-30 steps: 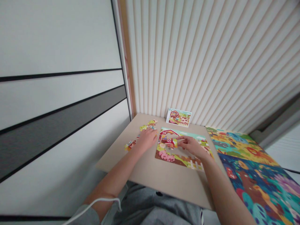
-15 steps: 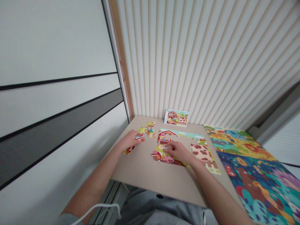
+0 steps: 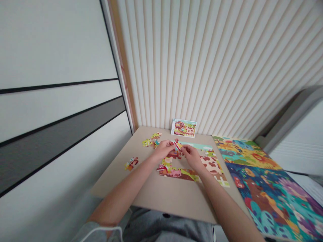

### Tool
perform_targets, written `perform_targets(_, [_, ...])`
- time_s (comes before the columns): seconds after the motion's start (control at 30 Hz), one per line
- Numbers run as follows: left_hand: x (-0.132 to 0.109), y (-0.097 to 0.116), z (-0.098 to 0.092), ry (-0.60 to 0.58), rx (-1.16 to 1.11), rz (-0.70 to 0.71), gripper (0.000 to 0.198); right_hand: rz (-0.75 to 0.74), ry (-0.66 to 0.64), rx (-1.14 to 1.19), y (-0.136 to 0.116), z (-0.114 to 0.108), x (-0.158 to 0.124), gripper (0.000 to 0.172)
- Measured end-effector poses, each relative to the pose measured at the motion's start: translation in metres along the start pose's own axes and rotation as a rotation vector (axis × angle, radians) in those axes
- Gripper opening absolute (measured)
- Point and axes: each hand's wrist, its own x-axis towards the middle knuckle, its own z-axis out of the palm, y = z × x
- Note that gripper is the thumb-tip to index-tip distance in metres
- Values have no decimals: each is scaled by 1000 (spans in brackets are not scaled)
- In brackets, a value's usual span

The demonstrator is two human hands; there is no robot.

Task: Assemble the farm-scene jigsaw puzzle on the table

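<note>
We are pinching a red-and-white jigsaw piece [image 3: 177, 145] between the closed fingers of our left hand [image 3: 163, 150] and right hand [image 3: 191, 156], above the farm puzzle [image 3: 176, 172].

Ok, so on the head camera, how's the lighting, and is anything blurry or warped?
In the head view, the light is soft and even, with no hard glare on the farm jigsaw puzzle; the wide lens fans and slants the ribbed wall panel; and the small piece between the left hand and right hand looks slightly soft, its print hard to read.
</note>
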Motion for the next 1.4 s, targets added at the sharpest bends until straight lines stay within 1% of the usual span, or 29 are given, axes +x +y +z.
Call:
perform_targets(0.07, [1, -7, 2, -33, -3, 22, 42, 41, 19, 21, 8, -9, 6, 38])
perform_targets(0.13, [-1, -11, 0, -47, 44, 34, 44, 66, 13, 49, 13, -15, 10, 37])
perform_targets(0.2, [-5, -12, -3, -57, 124, 36, 45, 83, 17, 74, 14, -17, 11, 39])
perform_targets(0.27, [-6, -12, -5, -61, 169, 51, 45, 86, 6, 84, 10, -15, 9, 44])
perform_targets(0.3, [-6, -12, -6, -54, 165, 67, 46, 81, -31, 85, 7, -14, 7, 49])
perform_targets(0.37, [-5, -12, -8, -9, 141, 111, 46, 59, -153, 80, -1, -12, 2, 59])
perform_targets(0.4, [-5, -12, -9, 24, 144, 135, 46, 44, -206, 73, -5, -11, 0, 63])
perform_targets(0.43, [-4, -12, -10, 47, 167, 158, 45, 29, -229, 61, -8, -10, -1, 64])
perform_targets(0.47, [-5, -11, -10, 51, 211, 180, 42, 16, -215, 47, -10, -9, -2, 61])
perform_targets(0.5, [-5, -10, -11, 32, 266, 203, 38, 7, -175, 33, -11, -9, -2, 58])
perform_targets(0.57, [-8, -7, -10, -35, 374, 249, 32, -3, -98, 23, -11, -8, -1, 55])
perform_targets(0.63, [-10, -4, -9, -82, 463, 293, 30, -6, -114, 53, -7, -8, 2, 52])
perform_targets(0.67, [-11, -3, -9, -76, 502, 311, 30, -2, -139, 79, -5, -8, 3, 49])
perform_targets(0.73, [-10, -3, -12, 6, 592, 342, 31, 27, -144, 115, 1, -9, 5, 41])
perform_targets(0.83, [-5, -5, -24, 190, 822, 404, 30, 131, -33, 102, 8, -9, 10, 33])
perform_targets(0.87, [-3, -7, -29, 226, 923, 418, 28, 167, -3, 85, 11, -9, 11, 32])
perform_targets(0.9, [-1, -8, -34, 238, 1020, 420, 26, 197, 14, 70, 13, -8, 13, 32])
perform_targets(0.97, [1, -11, -42, 210, 1174, 400, 23, 237, 24, 48, 18, -5, 17, 33])
perform_targets(1.03, [0, -13, -45, 151, 1257, 383, 21, 245, 25, 15, 21, 0, 21, 35])
perform_targets(1.13, [-2, -16, -43, 93, 1320, 397, 20, 209, 23, -131, 23, 8, 24, 36])
perform_targets(1.27, [-2, -21, -37, 83, 1392, 405, 21, 143, 90, -387, 21, 13, 27, 33])
perform_targets(1.4, [0, -27, -36, 43, 1403, 432, 30, 153, 84, -490, 22, 13, 30, 28])
